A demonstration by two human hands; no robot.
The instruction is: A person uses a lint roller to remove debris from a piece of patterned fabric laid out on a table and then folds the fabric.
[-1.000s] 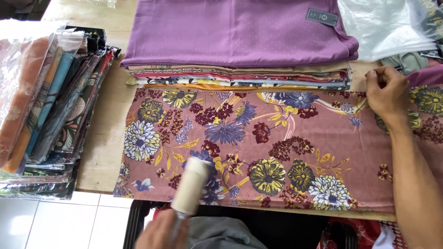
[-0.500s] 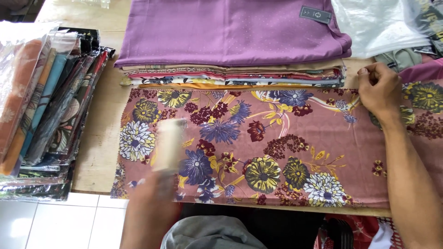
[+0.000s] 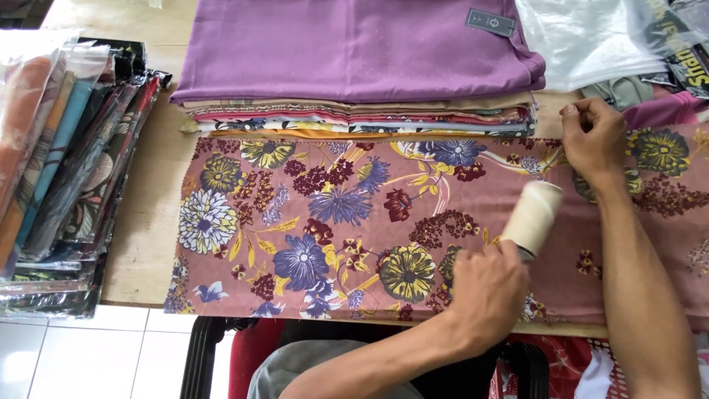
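1. While the left hand (image 3: 487,292) lies low over the near edge of the dusty-pink floral printed cloth (image 3: 354,222), its fingers are wrapped shut around the handle of a cream-coloured cylindrical lint roller (image 3: 533,216), whose roll points up and away from the person and rests on the cloth.
2. The right hand (image 3: 593,137) sits at the far edge of the same cloth, fingers curled in and pinching at the fabric there (just what lies between the fingertips is too small to tell).
3. The floral cloth is spread flat across the pale wooden table (image 3: 148,199), its near edge running along the table's front edge.
4. Just beyond it, touching its far edge, stands a stack of folded fabrics topped by a plain purple folded cloth (image 3: 354,48) with a small dark label (image 3: 490,22) near its right corner.
5. At the table's left end, a row of plastic-wrapped folded fabrics (image 3: 66,162) leans on edge.
6. Clear plastic bags (image 3: 591,41) lie at the far right, beyond the right hand.
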